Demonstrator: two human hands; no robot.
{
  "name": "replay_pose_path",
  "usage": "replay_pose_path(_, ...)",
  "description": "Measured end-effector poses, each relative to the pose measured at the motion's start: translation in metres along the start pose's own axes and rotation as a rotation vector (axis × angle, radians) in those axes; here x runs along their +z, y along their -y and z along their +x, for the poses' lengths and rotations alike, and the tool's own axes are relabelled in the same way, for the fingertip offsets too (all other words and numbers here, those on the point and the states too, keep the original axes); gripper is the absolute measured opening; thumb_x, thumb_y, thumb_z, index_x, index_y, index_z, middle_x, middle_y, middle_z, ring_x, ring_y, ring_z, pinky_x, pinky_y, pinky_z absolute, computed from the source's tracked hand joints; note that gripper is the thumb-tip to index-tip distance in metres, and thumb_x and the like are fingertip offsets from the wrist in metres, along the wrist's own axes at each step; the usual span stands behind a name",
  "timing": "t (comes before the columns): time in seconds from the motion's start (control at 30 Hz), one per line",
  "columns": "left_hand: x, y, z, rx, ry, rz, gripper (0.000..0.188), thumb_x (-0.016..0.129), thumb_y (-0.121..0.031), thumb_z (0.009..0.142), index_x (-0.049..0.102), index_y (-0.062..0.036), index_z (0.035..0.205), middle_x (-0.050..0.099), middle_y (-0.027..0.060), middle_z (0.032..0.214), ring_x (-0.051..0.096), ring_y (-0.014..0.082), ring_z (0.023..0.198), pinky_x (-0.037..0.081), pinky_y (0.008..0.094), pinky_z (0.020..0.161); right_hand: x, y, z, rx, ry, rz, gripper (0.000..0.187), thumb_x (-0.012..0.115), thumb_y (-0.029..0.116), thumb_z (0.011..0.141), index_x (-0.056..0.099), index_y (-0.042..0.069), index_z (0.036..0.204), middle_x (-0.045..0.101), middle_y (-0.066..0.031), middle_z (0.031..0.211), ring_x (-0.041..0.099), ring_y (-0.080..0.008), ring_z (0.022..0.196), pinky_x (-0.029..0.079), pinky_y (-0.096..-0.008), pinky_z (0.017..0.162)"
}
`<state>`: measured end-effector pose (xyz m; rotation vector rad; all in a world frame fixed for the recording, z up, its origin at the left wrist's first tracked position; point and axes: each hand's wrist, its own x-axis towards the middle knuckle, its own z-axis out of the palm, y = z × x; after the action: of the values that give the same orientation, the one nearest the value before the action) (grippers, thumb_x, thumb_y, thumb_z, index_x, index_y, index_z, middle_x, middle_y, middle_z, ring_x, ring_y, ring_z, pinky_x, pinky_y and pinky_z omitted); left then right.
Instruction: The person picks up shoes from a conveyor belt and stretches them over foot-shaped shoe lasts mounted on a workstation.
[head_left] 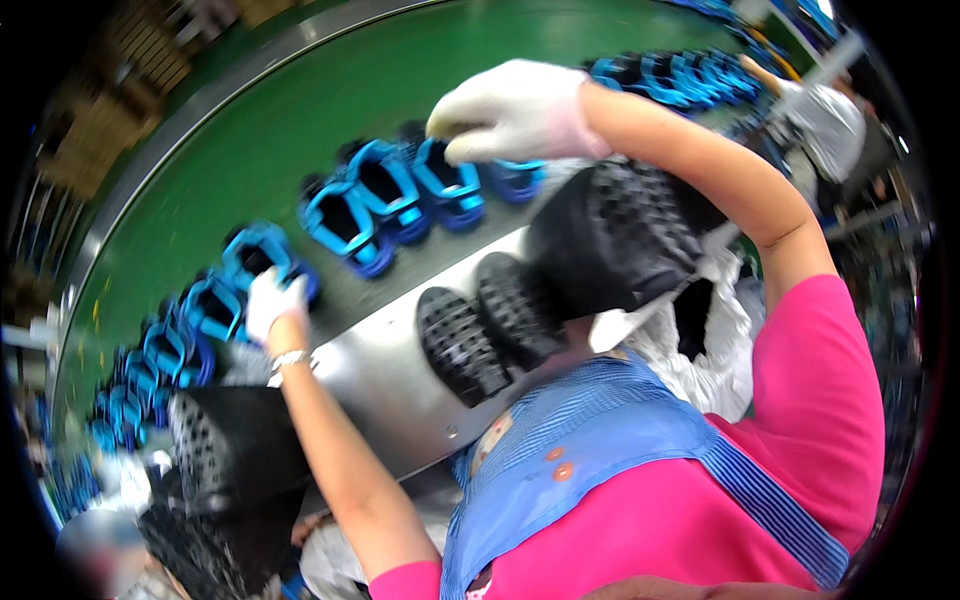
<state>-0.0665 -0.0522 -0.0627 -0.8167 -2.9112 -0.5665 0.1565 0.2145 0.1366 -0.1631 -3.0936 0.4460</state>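
Observation:
My left hand [275, 307], in a white glove, is at the near end of a blue-and-black strapped sandal [258, 252] in the row on the far side of the metal work surface. Blur hides whether its fingers grip the sandal. Higher up and to the right, my right hand [515, 112], also gloved in white, hovers over other blue sandals [448, 185]. Its fingers curve with the thumb apart, and nothing shows between them. Two black studded soles [462, 345] lie side by side on the metal surface [375, 370], below both hands.
Black studded blocks, apparently stacked soles, stand right [620, 235] and left [225, 445] of the metal surface. More sandals [680, 80] line the green surface [270, 120]. A co-worker [830, 125] is at the upper right. Cardboard boxes [85, 145] are piled upper left.

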Motion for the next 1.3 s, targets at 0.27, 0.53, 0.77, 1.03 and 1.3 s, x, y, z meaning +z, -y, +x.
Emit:
replay_pose_path(0.27, -0.008, -0.055, -0.027, 0.163, -0.377, 0.158, 0.032, 0.060, -0.022, 0.087, 0.063, -0.0060, 0.115, 0.060, 0.0136, 0.120, 0.056, 0.0315, 0.105, 0.045, 0.0403, 0.089, -0.085, -0.097, -0.230, 0.662, -0.394, -0.164, 0.030, 0.061, 0.025, 0.088, 0.063, 0.005, 0.111, 0.068, -0.0063, 0.093, 0.063, -0.0123, 0.084, 0.051, -0.0250, 0.077)
replay_pose_path(0.53, 0.010, -0.061, -0.042, 0.226, -0.177, -0.167, 0.030, 0.059, -0.021, 0.090, 0.065, -0.0003, 0.111, 0.059, 0.0166, 0.115, 0.056, 0.0291, 0.107, 0.042, 0.0370, 0.094, -0.049, -0.145, -0.312, 0.703, -0.113, -0.092, 0.048, 0.064, 0.026, 0.076, 0.058, 0.004, 0.118, 0.063, -0.0148, 0.108, 0.062, -0.0263, 0.097, 0.049, -0.0336, 0.088)
replay_pose_path(0.77, 0.008, -0.076, -0.045, 0.212, -0.101, -0.225, 0.030, 0.060, -0.022, 0.090, 0.066, 0.0001, 0.109, 0.061, 0.0153, 0.112, 0.058, 0.0271, 0.104, 0.043, 0.0346, 0.094, -0.051, -0.161, -0.309, 0.703, -0.081, -0.086, 0.046, 0.068, 0.022, 0.070, 0.057, 0.003, 0.110, 0.062, -0.0123, 0.100, 0.060, -0.0248, 0.090, 0.049, -0.0345, 0.080)
replay_pose_path(1.03, 0.005, -0.076, -0.046, 0.157, -0.086, -0.310, 0.029, 0.060, -0.021, 0.091, 0.066, 0.0006, 0.109, 0.061, 0.0145, 0.112, 0.058, 0.0247, 0.103, 0.044, 0.0335, 0.093, -0.057, -0.167, -0.309, 0.736, -0.058, -0.058, 0.044, 0.072, 0.022, 0.067, 0.057, 0.004, 0.105, 0.061, -0.0109, 0.095, 0.060, -0.0233, 0.086, 0.049, -0.0330, 0.077)
replay_pose_path(1.3, -0.004, -0.058, -0.051, 0.106, -0.156, -0.381, 0.030, 0.059, -0.021, 0.092, 0.064, -0.0003, 0.113, 0.061, 0.0140, 0.115, 0.057, 0.0238, 0.107, 0.042, 0.0326, 0.096, -0.098, -0.126, -0.287, 0.697, -0.179, -0.185, 0.041, 0.073, 0.015, 0.066, 0.057, 0.004, 0.102, 0.057, -0.0059, 0.083, 0.057, -0.0156, 0.077, 0.049, -0.0285, 0.071)
